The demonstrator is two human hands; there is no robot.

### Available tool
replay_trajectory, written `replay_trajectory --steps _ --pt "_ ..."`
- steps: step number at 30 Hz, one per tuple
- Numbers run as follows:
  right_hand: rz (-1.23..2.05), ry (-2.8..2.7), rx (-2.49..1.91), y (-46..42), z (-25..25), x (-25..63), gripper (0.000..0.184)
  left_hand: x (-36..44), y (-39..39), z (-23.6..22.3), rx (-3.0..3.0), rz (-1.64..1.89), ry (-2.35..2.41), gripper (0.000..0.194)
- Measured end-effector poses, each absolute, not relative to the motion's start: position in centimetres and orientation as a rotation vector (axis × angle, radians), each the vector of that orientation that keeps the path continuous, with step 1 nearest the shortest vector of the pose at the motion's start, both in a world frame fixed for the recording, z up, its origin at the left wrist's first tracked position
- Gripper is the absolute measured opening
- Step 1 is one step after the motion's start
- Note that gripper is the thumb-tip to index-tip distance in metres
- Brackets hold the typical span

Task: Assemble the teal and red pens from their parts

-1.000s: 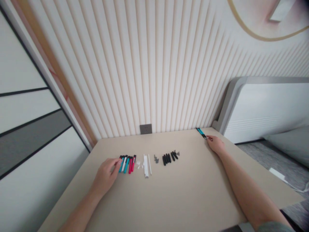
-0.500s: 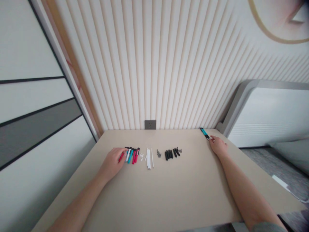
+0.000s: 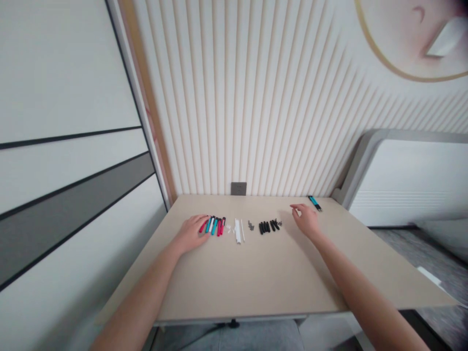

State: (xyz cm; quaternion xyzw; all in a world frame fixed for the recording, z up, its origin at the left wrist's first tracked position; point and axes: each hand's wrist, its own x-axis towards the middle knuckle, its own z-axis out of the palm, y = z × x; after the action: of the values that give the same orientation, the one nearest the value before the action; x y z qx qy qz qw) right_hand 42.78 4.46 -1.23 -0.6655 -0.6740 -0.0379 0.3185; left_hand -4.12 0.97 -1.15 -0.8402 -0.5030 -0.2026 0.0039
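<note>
At the left end of a row of coloured pen barrels (image 3: 215, 225), my left hand (image 3: 193, 233) rests with thumb and fingers apart. A red barrel (image 3: 203, 226) lies in the gap between them, partly hidden. The row is red, teal and white with dark ends. My right hand (image 3: 306, 220) is above the table, fingers curved and apart, holding nothing. It is nearest to the black pen grips (image 3: 264, 227) and a small pile of grey parts (image 3: 280, 223). Behind it to the right, teal-and-black pens (image 3: 315, 203) lie side by side near the back edge.
Between the hands are small clear-white pieces (image 3: 228, 228), thin white refill tubes (image 3: 238, 231) and small grey parts (image 3: 250, 225). A socket (image 3: 239, 188) sits on the ribbed wall behind the table (image 3: 252, 282). A bed headboard (image 3: 413, 175) stands at the right.
My right hand has let go of the teal-and-black pens and moved left toward the black grips. My left hand stays at the coloured barrels. The view has shifted, showing the table's front edge.
</note>
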Motion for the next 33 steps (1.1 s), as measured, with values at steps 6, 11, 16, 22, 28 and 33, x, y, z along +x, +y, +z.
replay_trajectory --steps 6,11,16,22,28,33 --pt "-0.055 -1.733 -1.504 4.1 -1.6 36.6 0.030 -4.4 1.2 -1.9 -2.683 -0.495 -1.567 0.057" --pt "-0.010 -1.917 -1.422 2.1 -2.8 35.3 0.027 -4.9 2.1 -1.8 -2.733 -0.408 -1.504 0.062" --pt "0.039 -1.995 -1.397 0.9 -2.3 34.9 0.027 -5.0 2.9 -1.6 -2.779 -0.410 -1.505 0.063" --pt "0.054 -2.020 -1.392 0.8 -2.0 34.4 0.026 -4.6 2.3 -0.8 -2.784 -0.457 -1.514 0.057" --pt "0.044 -2.028 -1.411 0.7 -2.2 34.7 0.026 -4.8 2.3 -1.1 -2.776 -0.507 -1.534 0.058" --pt "0.034 -2.046 -1.411 0.6 -2.1 34.4 0.025 -4.9 2.5 -1.3 -2.790 -0.510 -1.522 0.060"
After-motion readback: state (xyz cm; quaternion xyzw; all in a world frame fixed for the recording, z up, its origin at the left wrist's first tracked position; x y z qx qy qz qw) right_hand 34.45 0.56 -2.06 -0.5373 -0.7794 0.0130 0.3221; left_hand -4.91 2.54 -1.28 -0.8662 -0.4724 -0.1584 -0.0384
